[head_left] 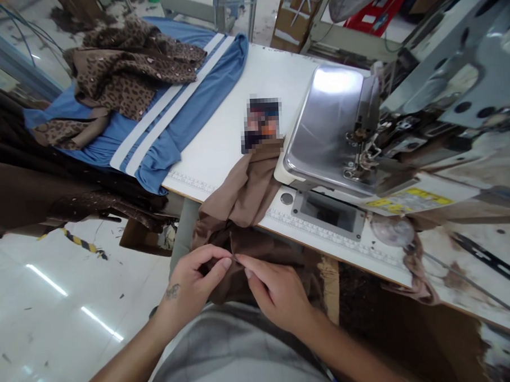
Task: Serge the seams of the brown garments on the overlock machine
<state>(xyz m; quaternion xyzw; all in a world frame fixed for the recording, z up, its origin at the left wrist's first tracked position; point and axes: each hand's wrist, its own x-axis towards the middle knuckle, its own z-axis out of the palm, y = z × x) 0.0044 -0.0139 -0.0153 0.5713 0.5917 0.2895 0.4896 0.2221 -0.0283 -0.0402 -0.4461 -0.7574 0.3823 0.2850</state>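
Brown fabric (249, 191) drapes from the white table over its front edge and down onto my lap. At its lower part, my left hand (199, 275) pinches the cloth between thumb and forefinger. Close against it, my right hand (276, 288) pinches the same cloth, the fingertips of both hands almost touching. The exact bit of edge or seam between the fingers is too small to make out. To the right of the fabric stands a sewing machine (334, 114) with a shiny metal cover.
Blue fabric with white stripes (208, 97) lies on the table's left part, with leopard-print cloth (127, 67) on top. A blurred-out item (263, 123) is beside the machine. The table edge (346, 252) carries a printed ruler. A cardboard box (145, 238) sits on the floor.
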